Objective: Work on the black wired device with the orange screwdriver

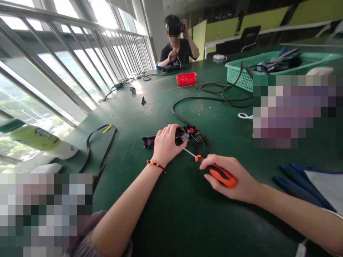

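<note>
Near the middle of the green table, my left hand [168, 141] is closed around an opened black device housing [149, 141] with a cord. Wires, a grey part and a red part [190, 131] show inside it, right of my fingers. My right hand [233, 178] grips a screwdriver [223, 177] by its orange and black handle. Its metal shaft points up and left to the device, beside my left thumb. The tip is hidden at my left hand, so I cannot tell what it touches. A black cable [175, 111] runs from the device toward the back right.
A red tray [186, 79] and a green basket [239, 76] of tools and cables stand farther back. A small black piece [143, 100] and a black strap [103, 157] lie left. Blue gloves [294, 182] lie right. Across the table a person [177, 50] holds a screwdriver.
</note>
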Demonstrator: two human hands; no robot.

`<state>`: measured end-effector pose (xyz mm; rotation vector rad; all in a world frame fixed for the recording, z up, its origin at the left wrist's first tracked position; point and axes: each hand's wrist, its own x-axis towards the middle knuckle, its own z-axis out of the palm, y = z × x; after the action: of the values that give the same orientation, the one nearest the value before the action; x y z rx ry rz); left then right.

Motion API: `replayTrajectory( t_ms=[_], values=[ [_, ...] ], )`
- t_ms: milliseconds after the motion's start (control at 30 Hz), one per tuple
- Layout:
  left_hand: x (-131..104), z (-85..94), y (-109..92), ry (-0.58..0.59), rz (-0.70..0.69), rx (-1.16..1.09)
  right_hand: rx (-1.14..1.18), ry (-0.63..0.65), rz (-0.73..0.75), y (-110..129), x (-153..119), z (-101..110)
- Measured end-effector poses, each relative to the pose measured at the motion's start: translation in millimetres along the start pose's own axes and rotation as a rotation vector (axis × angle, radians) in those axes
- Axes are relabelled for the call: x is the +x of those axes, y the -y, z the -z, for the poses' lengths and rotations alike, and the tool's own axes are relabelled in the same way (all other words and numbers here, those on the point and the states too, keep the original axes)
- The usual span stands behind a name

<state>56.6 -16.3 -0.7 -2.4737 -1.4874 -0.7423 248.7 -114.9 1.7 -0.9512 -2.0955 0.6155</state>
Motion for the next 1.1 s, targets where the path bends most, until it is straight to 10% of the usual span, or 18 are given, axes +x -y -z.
replayTrajectory(
  t_ms=[400, 933, 1100],
  values=[
    [0.3, 1.1, -0.3, 0.005, 0.004, -0.007, -0.04, -0.239, -0.044, 4.2, -2.2, 1.5],
    [0.9, 2.5, -1.4, 0.012, 0.005, 0.0, 0.02, -0.186, -0.072, 3.3, -1.2, 1.2],
    [0.8, 1.8, -0.8, 0.019, 0.01, -0.011, 0.144, -0.373, -0.066, -1.5, -1.5, -1.8]
  ],
)
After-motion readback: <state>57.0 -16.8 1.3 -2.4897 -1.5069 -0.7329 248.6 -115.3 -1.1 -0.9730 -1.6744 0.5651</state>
